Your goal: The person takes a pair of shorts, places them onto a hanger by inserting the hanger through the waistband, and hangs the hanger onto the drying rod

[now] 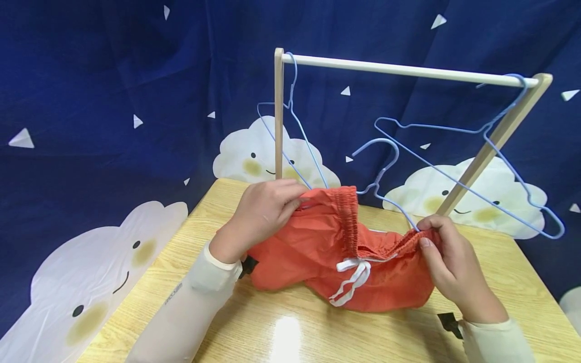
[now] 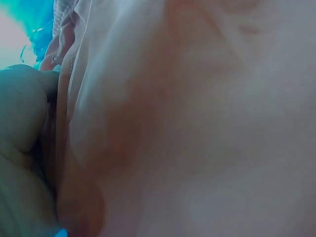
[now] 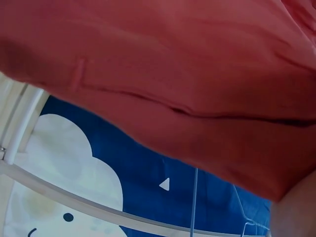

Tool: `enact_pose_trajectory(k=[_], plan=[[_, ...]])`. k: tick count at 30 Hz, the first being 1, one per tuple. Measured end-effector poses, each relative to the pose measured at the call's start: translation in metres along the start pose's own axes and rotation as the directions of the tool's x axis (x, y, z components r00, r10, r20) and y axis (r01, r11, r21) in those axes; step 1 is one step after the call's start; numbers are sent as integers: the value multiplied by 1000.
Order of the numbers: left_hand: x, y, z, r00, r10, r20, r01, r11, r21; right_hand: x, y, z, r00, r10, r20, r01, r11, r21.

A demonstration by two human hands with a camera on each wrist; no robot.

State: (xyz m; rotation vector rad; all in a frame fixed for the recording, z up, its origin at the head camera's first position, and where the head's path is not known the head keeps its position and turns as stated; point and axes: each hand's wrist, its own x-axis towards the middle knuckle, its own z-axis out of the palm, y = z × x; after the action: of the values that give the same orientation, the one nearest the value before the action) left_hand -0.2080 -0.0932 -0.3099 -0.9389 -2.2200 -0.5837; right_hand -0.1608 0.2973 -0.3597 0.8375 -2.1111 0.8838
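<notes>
Orange-red shorts [image 1: 386,282] with a gathered elastic waistband and a white drawstring bow [image 1: 356,275] are held up between both hands. My left hand [image 1: 268,209] grips the cloth on the left, thumb and fingers around it near the waistband. On the right, my right hand [image 1: 449,257] pinches the waistband's edge between thumb and fingers. A blue hanger [image 1: 378,187] stands with its hook up behind the waistband; one arm runs down to the right fingertips, and its lower part is hidden by the shorts. In the left wrist view, the cloth [image 2: 197,123] fills most of the picture.
A rack with a white rail [image 1: 408,69] and wooden posts [image 1: 278,116] stands behind the shorts. One blue hanger [image 1: 299,123] hangs at its left end and another [image 1: 454,130] at its right. Below is a wooden table [image 1: 254,333]; a dark blue cloud-patterned curtain [image 1: 113,65] hangs behind.
</notes>
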Motion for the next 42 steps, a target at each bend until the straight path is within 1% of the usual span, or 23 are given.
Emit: enact_pose_trajectory(k=[4, 7, 10, 12, 16, 18, 20, 24, 28, 33, 38, 40, 42], plan=[[0, -2, -3, 1000, -10, 0, 10, 1000, -5, 2, -1, -1, 999, -32, -2, 32, 997, 66], [0, -2, -2, 1000, -7, -7, 7, 1000, -4, 4, -4, 0, 998, -56, 6, 55, 995, 89], [0, -1, 0, 1000, 14, -7, -15, 1000, -4, 8, -9, 2, 996, -80, 27, 78, 993, 84], [0, 1, 2, 1000, 30, -6, -30, 1000, -4, 10, -13, 3, 994, -102, 27, 100, 992, 75], [0, 2, 4, 999, 43, -9, -43, 999, -2, 13, -18, 6, 990, -138, 4, 137, 988, 68], [0, 3, 5, 999, 43, -12, -43, 999, -3, 14, -19, 6, 990, -143, -4, 143, 988, 58], [0, 4, 6, 999, 47, -10, -47, 999, -6, 13, -19, 7, 991, -137, 0, 137, 990, 36], [0, 7, 9, 998, 59, 0, -59, 998, -2, 9, -17, 8, 994, -103, 29, 105, 994, -40], [0, 10, 13, 998, 65, 6, -65, 998, 1, 5, -17, 8, 996, -77, 43, 81, 990, -117], [1, 14, 18, 997, 70, 20, -70, 998, 7, 2, -15, 9, 997, -70, 22, 72, 977, -199], [1, 18, 21, 998, 55, 28, -55, 998, -4, 2, -16, 10, 998, -62, 2, 61, 969, -238], [0, 20, 21, 998, 55, 23, -55, 998, -6, 2, -17, 10, 999, -49, -1, 48, 970, -240], [0, 22, 21, 997, 68, 20, -68, 998, -8, 2, -20, 10, 1000, -15, 3, 15, 972, -235]])
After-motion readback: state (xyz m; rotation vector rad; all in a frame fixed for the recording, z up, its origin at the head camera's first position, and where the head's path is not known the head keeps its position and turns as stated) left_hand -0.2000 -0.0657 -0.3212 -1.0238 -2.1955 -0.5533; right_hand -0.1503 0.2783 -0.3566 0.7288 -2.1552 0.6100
